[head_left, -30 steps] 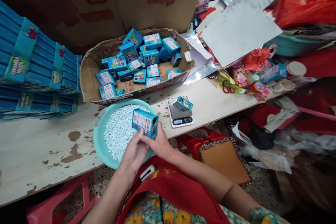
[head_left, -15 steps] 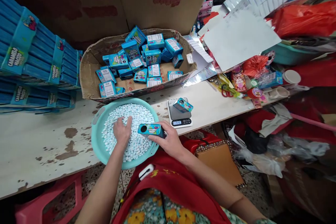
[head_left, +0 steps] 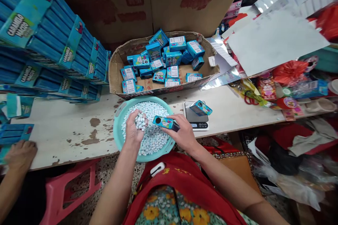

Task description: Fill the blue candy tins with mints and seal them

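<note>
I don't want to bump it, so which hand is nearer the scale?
Right. Your right hand, holding a blue box, is just left of the scale; your left hand is farther left, over the teal basin, cupping white pieces.

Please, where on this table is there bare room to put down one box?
The widest bare patch of the table lies between the basin and the other person's hand, nearer than the stacked blue packs. A smaller one lies between the scale and the yellow wrapper. The right end, around the red plastic bag, is crowded.
</note>
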Demonstrator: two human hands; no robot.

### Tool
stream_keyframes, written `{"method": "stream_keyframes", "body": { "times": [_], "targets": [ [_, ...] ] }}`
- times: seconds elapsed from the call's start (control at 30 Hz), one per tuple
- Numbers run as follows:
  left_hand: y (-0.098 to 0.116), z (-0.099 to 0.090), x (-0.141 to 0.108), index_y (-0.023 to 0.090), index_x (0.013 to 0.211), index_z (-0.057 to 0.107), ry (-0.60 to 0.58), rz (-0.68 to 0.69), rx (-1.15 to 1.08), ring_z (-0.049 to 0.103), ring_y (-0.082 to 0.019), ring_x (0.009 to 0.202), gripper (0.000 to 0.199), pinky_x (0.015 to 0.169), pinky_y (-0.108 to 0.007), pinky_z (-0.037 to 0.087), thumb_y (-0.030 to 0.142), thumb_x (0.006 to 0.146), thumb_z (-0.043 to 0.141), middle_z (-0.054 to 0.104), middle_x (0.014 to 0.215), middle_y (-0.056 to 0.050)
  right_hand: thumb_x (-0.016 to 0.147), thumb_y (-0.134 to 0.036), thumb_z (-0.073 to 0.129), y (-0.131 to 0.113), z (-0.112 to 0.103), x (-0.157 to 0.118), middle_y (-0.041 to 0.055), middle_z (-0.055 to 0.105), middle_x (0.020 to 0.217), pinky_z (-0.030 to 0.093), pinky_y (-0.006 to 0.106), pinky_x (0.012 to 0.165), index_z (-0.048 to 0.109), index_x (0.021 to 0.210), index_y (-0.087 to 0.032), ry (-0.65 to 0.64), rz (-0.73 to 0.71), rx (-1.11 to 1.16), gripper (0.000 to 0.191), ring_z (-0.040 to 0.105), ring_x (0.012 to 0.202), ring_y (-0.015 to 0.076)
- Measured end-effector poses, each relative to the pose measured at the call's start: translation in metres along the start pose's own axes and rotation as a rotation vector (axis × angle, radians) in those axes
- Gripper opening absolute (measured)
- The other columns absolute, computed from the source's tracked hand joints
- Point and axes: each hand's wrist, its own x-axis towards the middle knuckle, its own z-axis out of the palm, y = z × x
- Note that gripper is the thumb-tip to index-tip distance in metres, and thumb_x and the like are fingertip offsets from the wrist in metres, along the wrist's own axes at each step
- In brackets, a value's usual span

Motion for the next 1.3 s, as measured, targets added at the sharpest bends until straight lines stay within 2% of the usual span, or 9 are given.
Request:
{"method": "stream_keyframes", "body": {
  "times": [0.1, 0.17, 0.33, 0.5, 0.77, 1.0, 1.3],
  "targets": [
    [0.012, 0.014, -0.014, 0.018, 0.079, 0.051, -0.029, 0.139, -0.077, 0.062, -0.014, 0.062, 0.022, 0.055, -0.024, 0.047, 0.033, 0.069, 0.065, 0.063, 0.073, -0.001, 0.076, -0.035, 0.071, -0.008, 0.014, 0.004, 0.007, 0.067, 0.098, 0.045, 0.04, 0.082, 0.061, 0.102, -0.023, -0.06, -0.072, -0.083, 0.03, 0.059, 0.094, 0.0263],
    [0.013, 0.019, -0.017, 0.019, 0.077, 0.051, -0.018, 0.237, -0.077, 0.064, -0.016, 0.067, 0.019, 0.062, -0.027, 0.05, 0.031, 0.071, 0.064, 0.062, 0.072, -0.001, 0.076, -0.033, 0.07, -0.014, 0.021, 0.006, 0.0062, 0.068, 0.097, 0.044, 0.04, 0.082, 0.061, 0.102, -0.023, -0.093, -0.093, -0.11, 0.028, 0.059, 0.094, 0.0263],
    [0.014, 0.021, -0.017, 0.019, 0.07, 0.05, 0.045, 0.376, -0.013, 0.062, -0.013, 0.06, 0.018, 0.061, -0.027, 0.05, 0.032, 0.075, 0.062, 0.057, 0.065, 0.003, 0.075, -0.035, 0.071, -0.023, 0.024, 0.012, 0.0051, 0.069, 0.098, 0.043, 0.039, 0.081, 0.062, 0.103, -0.024, -0.132, -0.094, -0.094, 0.031, 0.06, 0.094, 0.0258],
    [0.019, 0.023, -0.012, 0.018, 0.069, 0.049, 0.11, 0.346, 0.029, 0.06, -0.012, 0.058, 0.024, 0.058, -0.027, 0.049, 0.038, 0.076, 0.061, 0.057, 0.068, 0.002, 0.072, -0.038, 0.074, -0.025, 0.022, 0.017, 0.005, 0.069, 0.095, 0.043, 0.039, 0.081, 0.063, 0.1, -0.023, -0.133, -0.071, -0.087, 0.033, 0.061, 0.092, 0.0258],
    [0.016, 0.024, -0.007, 0.018, 0.074, 0.052, 0.128, 0.334, 0.061, 0.062, -0.013, 0.064, 0.023, 0.063, -0.027, 0.051, 0.04, 0.077, 0.062, 0.058, 0.068, 0.002, 0.069, -0.038, 0.077, -0.02, 0.025, 0.023, 0.0043, 0.069, 0.094, 0.043, 0.038, 0.08, 0.063, 0.099, -0.024, -0.124, -0.038, -0.1, 0.036, 0.061, 0.093, 0.0258],
    [0.014, 0.023, -0.001, 0.017, 0.071, 0.053, 0.097, 0.447, 0.058, 0.06, -0.012, 0.058, 0.023, 0.06, -0.027, 0.05, 0.037, 0.08, 0.06, 0.057, 0.062, 0.002, 0.07, -0.034, 0.077, -0.023, 0.026, 0.026, 0.0046, 0.069, 0.096, 0.043, 0.037, 0.082, 0.063, 0.1, -0.022, -0.104, -0.039, -0.079, 0.035, 0.061, 0.094, 0.0248],
    [0.013, 0.024, 0.001, 0.016, 0.067, 0.054, 0.033, 0.467, 0.088, 0.059, -0.012, 0.058, 0.027, 0.06, -0.027, 0.049, 0.036, 0.083, 0.058, 0.056, 0.062, 0.001, 0.067, -0.03, 0.079, -0.022, 0.029, 0.028, 0.0036, 0.069, 0.095, 0.043, 0.037, 0.082, 0.063, 0.099, -0.023, -0.089, -0.003, -0.063, 0.036, 0.062, 0.093, 0.0239]
  ]
}}
